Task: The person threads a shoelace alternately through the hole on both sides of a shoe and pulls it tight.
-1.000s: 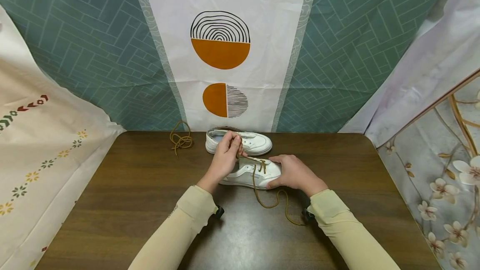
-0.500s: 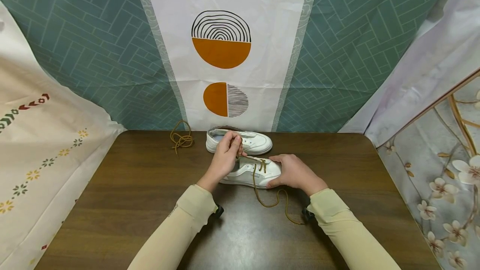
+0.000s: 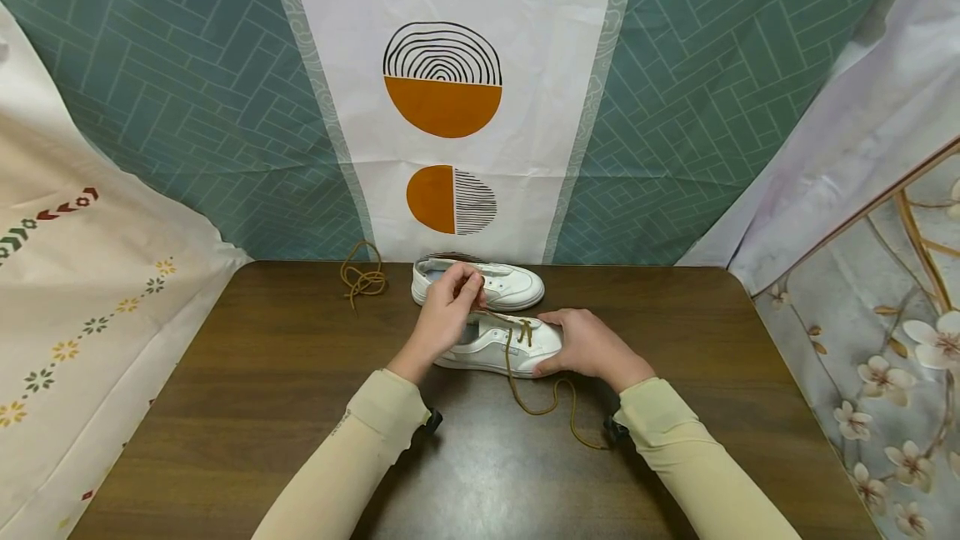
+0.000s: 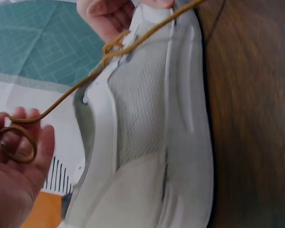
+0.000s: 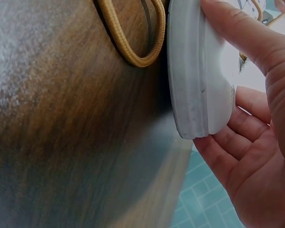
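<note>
A white canvas shoe (image 3: pixel 491 354) lies on the brown table, toe to the right. My right hand (image 3: pixel 592 346) grips its toe; in the right wrist view the thumb lies along the near side and the fingers wrap round the front. A mustard shoelace (image 4: pixel 147 37) runs through the front eyelets. My left hand (image 3: pixel 447 311) pinches one end of it above the shoe's opening, with a small loop of lace over the fingers in the left wrist view. The other end trails in curves across the table toward my right wrist.
Behind stands a second white shoe (image 3: pixel 517 286), unlaced, toe also to the right. Another mustard lace (image 3: pixel 366 282) lies bundled at the table's back left. Patterned cloths hang along the back and both sides of the table (image 3: pixel 247 407).
My left hand has shifted slightly left, drawing the pinched lace with it. The right hand keeps its grip on the toe.
</note>
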Motion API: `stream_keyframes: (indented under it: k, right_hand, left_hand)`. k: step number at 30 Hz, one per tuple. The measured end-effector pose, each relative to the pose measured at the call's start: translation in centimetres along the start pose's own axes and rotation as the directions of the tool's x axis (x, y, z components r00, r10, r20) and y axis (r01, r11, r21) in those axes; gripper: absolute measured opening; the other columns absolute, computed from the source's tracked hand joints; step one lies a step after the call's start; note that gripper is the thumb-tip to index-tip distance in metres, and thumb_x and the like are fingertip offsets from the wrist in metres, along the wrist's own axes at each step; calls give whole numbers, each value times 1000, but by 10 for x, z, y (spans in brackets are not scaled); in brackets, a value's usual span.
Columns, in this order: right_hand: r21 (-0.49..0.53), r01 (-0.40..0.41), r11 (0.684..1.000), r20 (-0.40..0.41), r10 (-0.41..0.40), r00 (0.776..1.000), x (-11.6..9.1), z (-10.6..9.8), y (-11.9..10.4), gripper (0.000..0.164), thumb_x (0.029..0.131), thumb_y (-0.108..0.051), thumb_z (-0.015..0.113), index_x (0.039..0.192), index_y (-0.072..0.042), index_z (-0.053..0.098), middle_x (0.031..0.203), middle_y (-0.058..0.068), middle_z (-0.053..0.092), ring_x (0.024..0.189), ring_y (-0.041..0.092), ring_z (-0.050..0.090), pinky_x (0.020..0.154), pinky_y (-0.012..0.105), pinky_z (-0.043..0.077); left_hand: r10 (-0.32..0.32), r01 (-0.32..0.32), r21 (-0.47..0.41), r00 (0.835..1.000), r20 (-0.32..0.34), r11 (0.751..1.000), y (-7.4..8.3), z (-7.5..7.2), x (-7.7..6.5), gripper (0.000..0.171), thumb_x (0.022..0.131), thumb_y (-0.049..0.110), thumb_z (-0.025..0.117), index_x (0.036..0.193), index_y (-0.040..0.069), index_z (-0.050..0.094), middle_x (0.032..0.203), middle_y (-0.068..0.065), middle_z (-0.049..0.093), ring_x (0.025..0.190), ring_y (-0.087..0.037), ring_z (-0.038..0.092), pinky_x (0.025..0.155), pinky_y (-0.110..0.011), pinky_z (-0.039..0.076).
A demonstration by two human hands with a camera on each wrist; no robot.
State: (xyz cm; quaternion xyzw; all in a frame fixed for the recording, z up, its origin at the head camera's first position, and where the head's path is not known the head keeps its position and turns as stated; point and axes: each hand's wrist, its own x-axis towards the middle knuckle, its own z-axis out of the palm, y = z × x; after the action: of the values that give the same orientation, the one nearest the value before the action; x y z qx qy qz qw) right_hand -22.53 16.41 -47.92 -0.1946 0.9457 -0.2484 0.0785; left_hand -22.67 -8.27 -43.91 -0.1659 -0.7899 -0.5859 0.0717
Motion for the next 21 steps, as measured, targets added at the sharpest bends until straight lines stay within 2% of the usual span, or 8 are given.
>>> stream_keyframes:
  k: [2,4,7,10,13,16,19,21]
  right_hand:
    - [-2,-1,1000,-1,1,1000,0,0,0,92,48,-53,87,126,-14,59,113,-4,65,87,7,56,76,27,46]
    - [-4,-1,1000,-1,1,1000,0,0,0,92,48,-53,87,127,-13,58,114,-3,64,89,7,56,77,28,46]
    - [-2,6,1000,4,-6,1000,-1,0,-1,93,50,-51,87,128,-11,57,117,0,64,92,9,57,79,30,46]
    - [-7,21,1000,14,-21,1000,-3,0,-2,94,53,-51,86,131,-10,54,122,2,62,97,10,57,82,31,46]
    - [-10,16,1000,19,-16,1000,-8,-3,-1,94,56,-54,84,133,-10,52,127,2,59,107,12,56,88,33,46]
    - [-5,-3,1000,5,3,1000,-14,-9,-1,88,61,-55,80,132,-11,53,128,2,58,114,16,55,93,36,46]
    - [-28,-23,999,-37,22,999,-21,-17,-1,69,68,-53,77,121,-12,59,116,1,63,106,17,59,88,38,48]
    - [-56,-47,997,-60,44,997,-25,-21,-2,49,72,-51,75,104,-15,64,98,-2,66,89,14,61,78,35,49]
  left_hand:
    - [-6,6,98,1000,1,995,-2,-3,0,25,97,30,49,93,8,60,78,-5,62,71,-21,58,67,-32,50]
    - [-21,18,229,1000,10,973,-4,-6,-2,21,95,32,52,89,15,63,74,0,60,66,-16,55,63,-29,46]
    - [-46,36,421,999,12,906,-7,-8,-5,15,91,32,54,80,25,62,70,7,55,63,-11,50,58,-28,42]
    - [-44,56,548,998,-35,835,-11,-10,-9,12,87,30,54,76,28,59,72,10,54,65,-9,49,59,-29,42]
    - [-25,81,604,995,-101,792,-13,-13,-12,12,85,27,55,75,26,60,76,9,57,67,-10,52,61,-30,44]
    - [-23,121,628,987,-162,768,-15,-19,-12,14,85,27,55,73,24,61,77,6,58,66,-13,53,59,-32,44]
    - [-32,178,648,972,-231,741,-19,-25,-12,14,84,26,55,74,21,63,77,4,61,65,-17,55,58,-35,45]
    - [-39,215,655,961,-272,724,-22,-29,-12,13,85,26,56,80,18,65,81,0,63,69,-21,58,62,-38,45]
